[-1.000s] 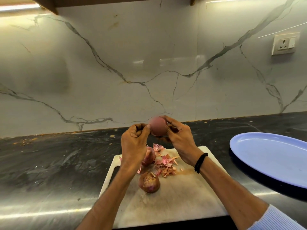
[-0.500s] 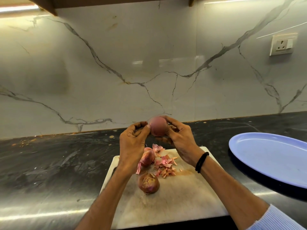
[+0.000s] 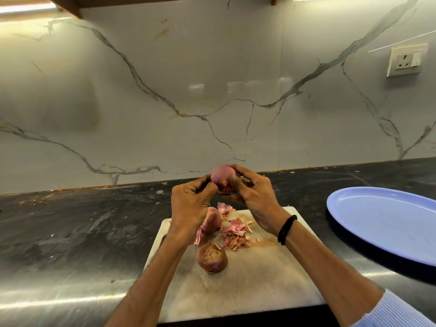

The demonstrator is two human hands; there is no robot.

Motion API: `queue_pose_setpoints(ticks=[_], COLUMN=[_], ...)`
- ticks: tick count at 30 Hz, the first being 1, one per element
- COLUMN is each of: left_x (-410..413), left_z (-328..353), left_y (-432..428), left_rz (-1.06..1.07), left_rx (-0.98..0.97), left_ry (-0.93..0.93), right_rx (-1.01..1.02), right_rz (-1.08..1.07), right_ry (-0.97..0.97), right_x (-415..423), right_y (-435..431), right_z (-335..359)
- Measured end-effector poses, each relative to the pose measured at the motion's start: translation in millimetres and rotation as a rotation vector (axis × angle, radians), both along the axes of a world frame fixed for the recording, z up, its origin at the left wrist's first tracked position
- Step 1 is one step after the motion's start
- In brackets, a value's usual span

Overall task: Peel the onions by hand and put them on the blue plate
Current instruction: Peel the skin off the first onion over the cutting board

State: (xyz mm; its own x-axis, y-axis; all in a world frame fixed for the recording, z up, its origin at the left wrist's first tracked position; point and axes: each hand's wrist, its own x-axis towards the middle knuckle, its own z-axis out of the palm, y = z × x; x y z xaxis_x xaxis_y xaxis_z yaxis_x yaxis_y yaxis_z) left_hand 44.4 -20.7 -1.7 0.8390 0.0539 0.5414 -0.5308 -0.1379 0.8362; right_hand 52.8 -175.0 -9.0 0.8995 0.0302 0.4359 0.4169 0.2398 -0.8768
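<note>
Onion one (image 3: 223,178) is sitting up in the air between your two hands, raised above the far edge of the board (image 3: 259,279) and in front of the marble wall (image 3: 165,90). Your right hand (image 3: 257,197) is cupping it from the right, with the fingers curling over its top and the thumb pressing on its near face, where a flap of torn skin is showing. Your left hand (image 3: 188,206) is meeting it from the left, with the thumb and curled fingers pinching at the skin on its left side, so both hands are closing together on this one bulb. A black band (image 3: 286,228) is circling your right wrist, and a pale ribbed sleeve (image 3: 396,312) is showing at the lower right corner. Onion two (image 3: 212,221) is lying on the board just below your left hand, partly hidden by it, with loose skin trailing off it. Onion three (image 3: 211,257) is resting nearer to you, apart from the second and with dry skin on it. Pink peels (image 3: 236,232) are lying in a heap just right of these two. A blue plate (image 3: 382,223) is waiting on the dark counter (image 3: 70,232), off to the right and well apart from the board. A socket (image 3: 404,60) is sitting high on the wall at the right, and any marking on it is too small to read.
</note>
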Motion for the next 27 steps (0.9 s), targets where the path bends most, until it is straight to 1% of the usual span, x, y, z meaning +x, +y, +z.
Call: queue_pose_setpoints(ticks=[4,8,13,17,23,27], left_x=[1.6,1.9,-0.1,0.5,-0.8,-0.7], left_z=[-2.3,-2.2,1.4,-0.6,0.9,-0.4], left_y=[1.0,2.4,-1.5,-4.0,-2.6,-0.7], left_rz=[0.024,0.064,-0.059,-0.094,-0.071,-0.001], left_rx=[0.002,-0.04,-0.109,-0.123,-0.111,-0.08], left_ry=[-0.03,-0.056,0.036,0.065,0.057,0.01], right_rx=[0.011,0.109,0.138,0.117,0.103,0.141], right_rz=[0.008,0.068,0.042,0.017,0.021,0.057], right_ry=[0.006,0.051,0.067,0.074,0.078,0.092], right_x=[1.0,-0.5,2.0,2.2,0.1,-0.5], right_y=[0.2,1.4,-1.1,-1.9,0.1,0.0], right_z=[-0.7,3.1,3.0,2.0,3.1,3.6])
